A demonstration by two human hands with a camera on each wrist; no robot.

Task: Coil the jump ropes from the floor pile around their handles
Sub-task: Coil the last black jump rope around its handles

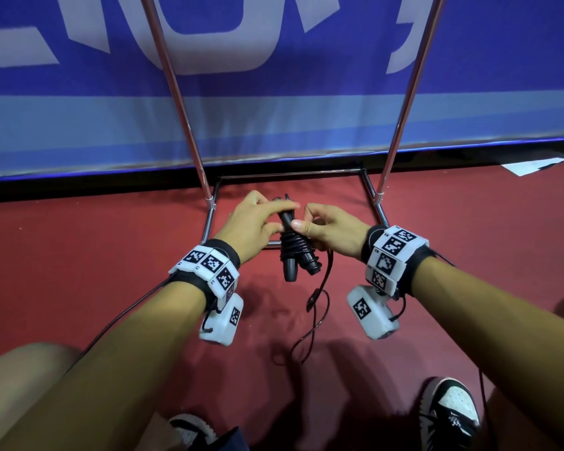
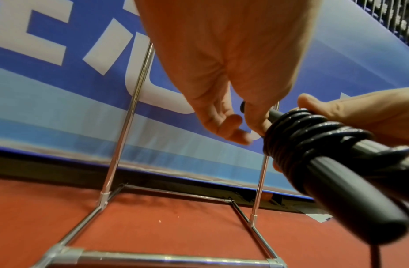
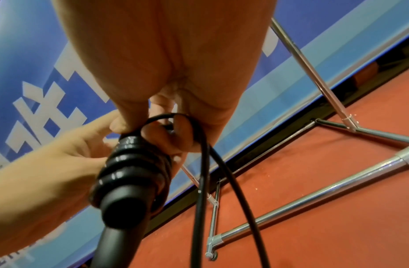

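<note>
**Two hands on a half-wound black jump rope above a red floor**

A person holds a black jump rope [image 1: 295, 245] in mid-air over a red floor [image 1: 79, 271], both handles [image 1: 288, 268] bunched side by side and pointing down toward the camera. Several turns of cord [image 2: 297, 134] wrap tightly around the upper part of the handles. The left hand [image 1: 251, 224] grips the top of the bundle, thumb against the handles and fingers curled over them; from the left wrist view its fingertips are partly hidden behind the coil. The right hand [image 1: 328, 227] presses its thumb on the wrapped section, and its curled fingers pinch a loop of loose cord; how many fingers close on the cord is hard to make out, since the palm blocks them in the right wrist view. The unwound cord [image 1: 316, 307] hangs from the right hand and trails in loops down to the floor, where its far end fades into shadow.

Behind the hands stands a chrome tube frame [image 1: 380, 187], its base a rectangle on the floor and its two uprights cut off at the top edge. A blue banner [image 1: 274, 109] with large white lettering, only partly readable, fills the background. Both wrists carry bands with black-and-white markers [image 1: 209, 263]. Black-and-white shoes [image 1: 450, 415] show at the bottom edge, partly cropped. A pale sheet [image 1: 531, 166] lies at far right, its nature unclear.
</note>
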